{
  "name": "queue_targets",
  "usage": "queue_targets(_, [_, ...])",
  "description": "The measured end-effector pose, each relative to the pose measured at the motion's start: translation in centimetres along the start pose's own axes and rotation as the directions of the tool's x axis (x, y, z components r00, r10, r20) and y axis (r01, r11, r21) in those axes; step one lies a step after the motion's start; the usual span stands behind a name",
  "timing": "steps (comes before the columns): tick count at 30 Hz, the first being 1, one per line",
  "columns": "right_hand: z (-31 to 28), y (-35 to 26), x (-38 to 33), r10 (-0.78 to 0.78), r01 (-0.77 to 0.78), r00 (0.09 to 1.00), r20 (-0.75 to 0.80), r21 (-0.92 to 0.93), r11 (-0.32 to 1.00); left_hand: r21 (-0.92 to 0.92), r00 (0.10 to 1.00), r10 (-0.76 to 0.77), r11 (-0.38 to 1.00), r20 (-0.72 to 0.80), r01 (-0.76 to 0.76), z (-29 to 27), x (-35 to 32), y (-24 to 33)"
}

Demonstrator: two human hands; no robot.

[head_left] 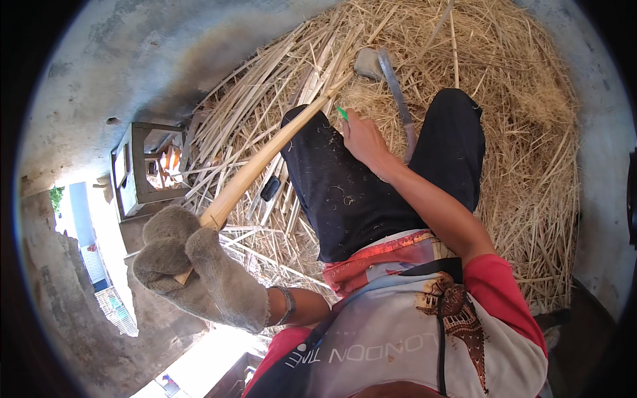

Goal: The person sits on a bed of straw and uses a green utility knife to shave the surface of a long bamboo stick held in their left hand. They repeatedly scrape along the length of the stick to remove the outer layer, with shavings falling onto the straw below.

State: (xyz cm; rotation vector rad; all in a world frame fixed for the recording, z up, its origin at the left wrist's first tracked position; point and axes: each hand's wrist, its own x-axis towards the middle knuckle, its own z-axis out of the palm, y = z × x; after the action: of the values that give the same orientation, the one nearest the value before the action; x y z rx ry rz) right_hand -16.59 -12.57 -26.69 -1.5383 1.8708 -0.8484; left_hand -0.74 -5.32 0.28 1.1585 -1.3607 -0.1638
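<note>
Across the lap, a long pale bamboo stick (265,156) is held slanting from lower left to upper right, its far end resting over the left knee of the black trousers (345,192). Its near end is gripped by the left hand (192,265), which is wrapped in a thick grey mitten and closed around the stick. The bare right hand (363,140) lies on the thigh, its fingers pinched on a small green object (341,113) whose kind cannot be told. Just beyond it, a long knife blade (398,93) lies between the knees beside a grey stone (367,63), on a heap of straw and bamboo shavings (517,132). A slip seems possible: the stick could slide off the knee, and the blade lies close to the bare hand and legs.
</note>
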Motion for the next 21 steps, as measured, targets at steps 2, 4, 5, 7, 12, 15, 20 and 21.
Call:
queue_targets(2, [0.3, 1.2, 1.3, 0.061, -0.065, 0.997, -0.041, -0.101, 0.993, 0.061, 1.000, -0.011, 0.998, -0.019, 0.012, -0.1, 0.0, 0.0])
queue_targets(4, [0.5, 0.0, 1.7, 0.033, -0.033, 0.999, -0.014, -0.042, 0.999, 0.102, 1.000, 0.016, 0.995, -0.024, -0.014, -0.4, 0.3, -0.3])
queue_targets(5, [0.5, -0.5, 1.1, 0.028, -0.027, 1.000, 0.014, -0.018, 0.999, 0.116, 1.000, 0.029, 0.993, -0.011, -0.027, -0.7, 0.1, -0.6])
queue_targets(7, [3.4, 4.4, 3.4, 0.137, -0.138, 0.990, -0.019, -0.202, 0.970, 0.109, 0.999, 0.027, 0.994, -0.034, -0.023, 0.3, 0.3, -0.4])
queue_targets(12, [3.6, 16.6, 1.2, 0.704, -0.687, 0.707, 0.068, -0.173, 0.706, 0.031, 0.992, 0.002, 1.000, 0.123, -0.006, -0.8, 1.2, -0.1])
queue_targets(15, [1.7, 12.6, 1.8, 0.513, -0.458, 0.837, 0.192, -0.269, 0.847, 0.043, 0.999, -0.016, 0.999, 0.046, 0.014, -0.4, 0.9, -0.7])
queue_targets(20, [-0.2, 3.3, 3.5, 0.265, -0.256, 0.964, -0.009, 0.227, 0.940, -0.014, 0.996, -0.073, 0.997, 0.045, 0.073, -0.6, 1.2, -0.8])
queue_targets(21, [-0.7, 1.4, 3.3, 0.216, -0.208, 0.976, -0.005, 0.254, 0.945, -0.024, 0.995, -0.087, 0.996, 0.057, 0.089, -0.6, 1.0, -1.0])
